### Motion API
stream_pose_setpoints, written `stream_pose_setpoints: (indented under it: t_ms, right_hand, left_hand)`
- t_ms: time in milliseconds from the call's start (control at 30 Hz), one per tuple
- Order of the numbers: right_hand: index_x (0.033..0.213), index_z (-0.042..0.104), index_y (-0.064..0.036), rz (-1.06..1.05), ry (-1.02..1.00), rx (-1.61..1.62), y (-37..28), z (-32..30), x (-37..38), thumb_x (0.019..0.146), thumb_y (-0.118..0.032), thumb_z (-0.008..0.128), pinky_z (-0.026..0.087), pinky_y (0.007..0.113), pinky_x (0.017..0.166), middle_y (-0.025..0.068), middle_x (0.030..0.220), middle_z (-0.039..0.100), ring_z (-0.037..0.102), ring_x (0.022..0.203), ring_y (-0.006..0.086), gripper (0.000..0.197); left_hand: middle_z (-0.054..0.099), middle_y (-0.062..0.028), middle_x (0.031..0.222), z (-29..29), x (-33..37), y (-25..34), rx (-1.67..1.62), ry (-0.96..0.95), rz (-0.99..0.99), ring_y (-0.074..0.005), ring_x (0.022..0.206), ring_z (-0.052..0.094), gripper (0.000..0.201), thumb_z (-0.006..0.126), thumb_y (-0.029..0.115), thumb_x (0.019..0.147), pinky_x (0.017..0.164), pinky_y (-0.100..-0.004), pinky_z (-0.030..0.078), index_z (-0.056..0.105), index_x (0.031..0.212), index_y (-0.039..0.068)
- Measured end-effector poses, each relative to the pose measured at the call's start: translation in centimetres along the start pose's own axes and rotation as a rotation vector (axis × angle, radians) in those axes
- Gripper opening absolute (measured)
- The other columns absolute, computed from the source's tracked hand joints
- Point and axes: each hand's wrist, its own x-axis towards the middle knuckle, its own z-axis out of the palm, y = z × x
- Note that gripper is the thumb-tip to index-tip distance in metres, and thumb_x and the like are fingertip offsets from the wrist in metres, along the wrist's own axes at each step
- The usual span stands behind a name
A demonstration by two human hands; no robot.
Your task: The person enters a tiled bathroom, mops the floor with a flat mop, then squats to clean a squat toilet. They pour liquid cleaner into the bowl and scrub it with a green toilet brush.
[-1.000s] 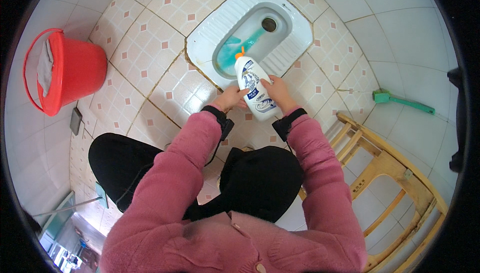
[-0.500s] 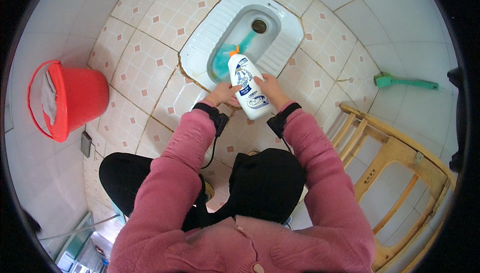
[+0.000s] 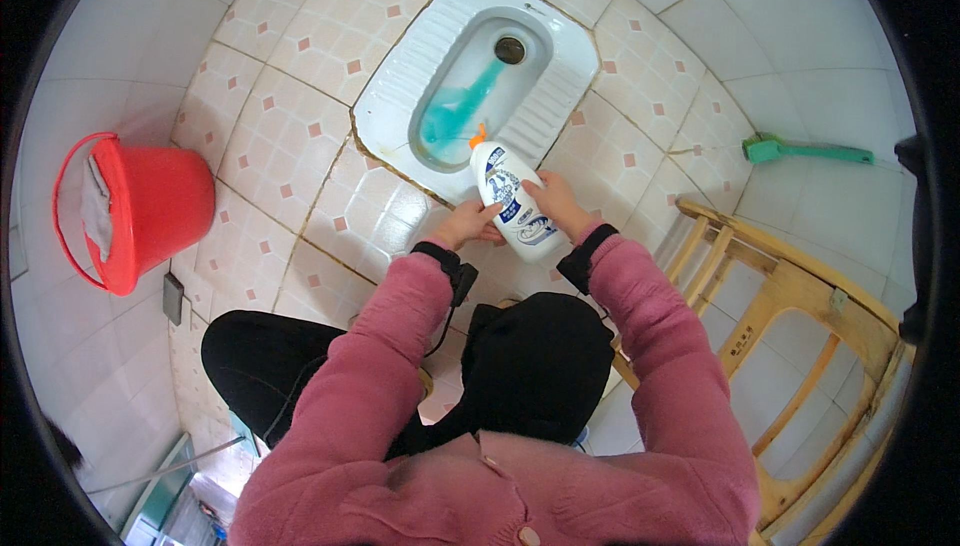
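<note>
Both my hands grip a white toilet cleaner bottle (image 3: 512, 204) with blue print and an orange nozzle, tilted with its nozzle toward the squat toilet. My left hand (image 3: 468, 224) is closed round its left side, and my right hand (image 3: 557, 204) holds its right side, thumb on the front. The nozzle sits over the near end of the white squat toilet (image 3: 400, 96). Blue-green liquid (image 3: 455, 118) lies in the bowl and streaks toward the dark drain hole (image 3: 509, 50). A thin strand seems to run from the nozzle to the bowl.
A red bucket (image 3: 165, 208) with a grey cloth (image 3: 97, 211) over its rim stands at the left wall. To the right are a green brush (image 3: 810, 152) and a folded wooden chair (image 3: 790, 286). Patterned tiles (image 3: 300, 126) cover the floor.
Both hands have drawn the bottle back toward me and slightly right. More blue-green liquid shows in the bowl, no longer covered by the bottle's tip.
</note>
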Motion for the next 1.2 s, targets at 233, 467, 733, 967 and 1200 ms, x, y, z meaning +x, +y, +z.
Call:
stream_pose_setpoints:
  t_ms: [233, 467, 733, 967, 1200]
  right_hand:
    - [0.1, 0.065, -0.0014, -0.061, 0.089, -0.006, -0.7, -2.1, -1.4, 0.082, -0.032, 0.062, 0.049, 0.04, 0.075, 0.0198, 0.089, 0.067, 0.064, 0.083, 0.034, 0.036]
    - [0.097, 0.065, -0.0011, -0.052, 0.062, -0.013, -1.4, -1.7, -1.8, 0.082, -0.03, 0.062, 0.049, 0.041, 0.074, 0.021, 0.088, 0.066, 0.064, 0.082, 0.0353, 0.033]
    - [0.097, 0.064, -0.0012, -0.129, 0.036, -0.053, -0.7, -1.1, -2.3, 0.081, -0.029, 0.063, 0.049, 0.041, 0.074, 0.0206, 0.087, 0.066, 0.063, 0.082, 0.0355, 0.032]
    - [0.102, 0.064, -0.0013, -0.094, 0.008, -0.071, -1.0, 0.2, -2.5, 0.081, -0.03, 0.063, 0.049, 0.041, 0.076, 0.0213, 0.088, 0.065, 0.064, 0.083, 0.0353, 0.035]
    - [0.104, 0.063, 0.0003, -0.232, 0.049, -0.086, -0.4, 1.1, -2.3, 0.082, -0.029, 0.063, 0.05, 0.036, 0.071, 0.0187, 0.09, 0.067, 0.066, 0.079, 0.0273, 0.037]
  left_hand:
    - [0.066, -0.0162, 0.093, 1.2, 1.3, 0.1, 0.07, 0.026, 0.07, -0.0241, 0.077, 0.068, 0.04, 0.05, 0.032, 0.095, 0.069, -0.0324, 0.057, 0.054, 0.11, -0.005]
    - [0.066, -0.017, 0.094, 0.8, 0.8, -0.1, 0.07, 0.021, 0.083, -0.0245, 0.079, 0.068, 0.04, 0.05, 0.032, 0.095, 0.07, -0.0325, 0.057, 0.054, 0.11, -0.005]
    - [0.065, -0.0157, 0.099, 1.0, 0.0, -1.4, 0.008, 0.021, 0.055, -0.024, 0.085, 0.066, 0.04, 0.049, 0.031, 0.095, 0.077, -0.0336, 0.056, 0.052, 0.113, -0.004]
    - [0.065, -0.0149, 0.099, 0.5, -1.0, -2.6, 0.01, 0.053, 0.078, -0.0236, 0.085, 0.066, 0.039, 0.049, 0.03, 0.095, 0.076, -0.0331, 0.056, 0.052, 0.115, -0.002]
    - [0.064, -0.0144, 0.1, -0.3, -1.0, -2.9, -0.05, 0.045, 0.044, -0.0224, 0.083, 0.066, 0.039, 0.049, 0.03, 0.095, 0.074, -0.0325, 0.056, 0.051, 0.115, -0.004]
